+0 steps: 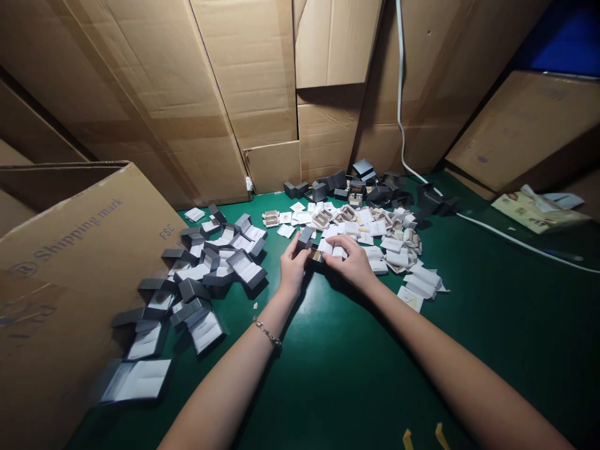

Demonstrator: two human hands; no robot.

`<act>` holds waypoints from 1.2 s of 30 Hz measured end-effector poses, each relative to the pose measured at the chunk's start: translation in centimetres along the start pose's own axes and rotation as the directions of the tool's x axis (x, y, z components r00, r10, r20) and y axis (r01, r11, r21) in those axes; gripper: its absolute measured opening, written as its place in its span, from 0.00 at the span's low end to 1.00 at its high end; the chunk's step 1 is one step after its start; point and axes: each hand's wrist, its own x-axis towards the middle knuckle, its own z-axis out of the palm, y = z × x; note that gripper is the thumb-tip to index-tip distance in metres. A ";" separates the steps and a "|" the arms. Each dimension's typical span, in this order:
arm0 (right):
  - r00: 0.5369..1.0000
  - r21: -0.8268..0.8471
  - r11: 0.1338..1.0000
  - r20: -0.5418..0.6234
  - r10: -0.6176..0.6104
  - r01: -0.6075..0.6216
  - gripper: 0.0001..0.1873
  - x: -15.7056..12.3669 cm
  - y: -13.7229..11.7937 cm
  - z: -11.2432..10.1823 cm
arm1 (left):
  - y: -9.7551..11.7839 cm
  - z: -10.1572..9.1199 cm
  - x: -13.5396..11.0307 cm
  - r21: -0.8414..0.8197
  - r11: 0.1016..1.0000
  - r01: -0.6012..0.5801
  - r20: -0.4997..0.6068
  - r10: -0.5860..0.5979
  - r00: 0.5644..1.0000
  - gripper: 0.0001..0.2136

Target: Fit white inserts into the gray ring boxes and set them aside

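Near the middle of the green table, my left hand point(291, 270) grips a small dark grey hinged box point(306, 237) with its lid raised. My right hand point(352, 264) pinches a white folded insert point(334, 250) at the right side of this box; whether the insert is partly inside it I cannot tell. Something gold-coloured shows between the hands in the box. Just beyond my right hand spreads a pile of white inserts point(375, 228). Left of my left hand lie several open dark boxes with white linings point(247, 267).
More dark boxes point(356, 190) are heaped at the back. A large carton point(94, 269) borders the left side, and stacked cartons point(262, 81) wall off the back. A white cable point(510, 234) runs down and across the right. A printed plastic packet point(534, 212) lies at right.
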 end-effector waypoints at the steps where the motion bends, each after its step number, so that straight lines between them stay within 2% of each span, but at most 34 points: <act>1: 1.000 0.002 1.000 0.012 -0.006 0.006 0.11 0.0 0.0 0.1 | 0.0 0.0 0.0 0.000 1.000 0.002 0.009 -0.002 1.000 0.26; 16: 0.992 -0.080 0.997 0.124 -0.002 0.012 0.09 -0.1 -0.1 -0.1 | 0.3 0.2 -0.5 0.025 0.999 0.034 0.044 -0.035 0.998 0.23; 23: 0.982 -0.060 0.998 0.191 -0.002 0.014 0.10 0.0 -0.2 -0.4 | 0.4 0.4 -0.6 0.061 0.998 0.010 0.073 -0.015 0.997 0.16; 30: 0.980 -0.059 0.998 0.197 0.003 0.009 0.08 0.0 -0.8 -0.3 | 0.8 0.6 -1.0 0.109 0.994 -0.005 0.071 -0.003 0.997 0.19; 36: 0.984 -0.088 0.993 0.155 0.088 -0.075 0.08 0.0 -0.7 0.1 | 0.7 0.6 -1.1 0.153 0.987 -0.049 0.065 0.039 0.997 0.20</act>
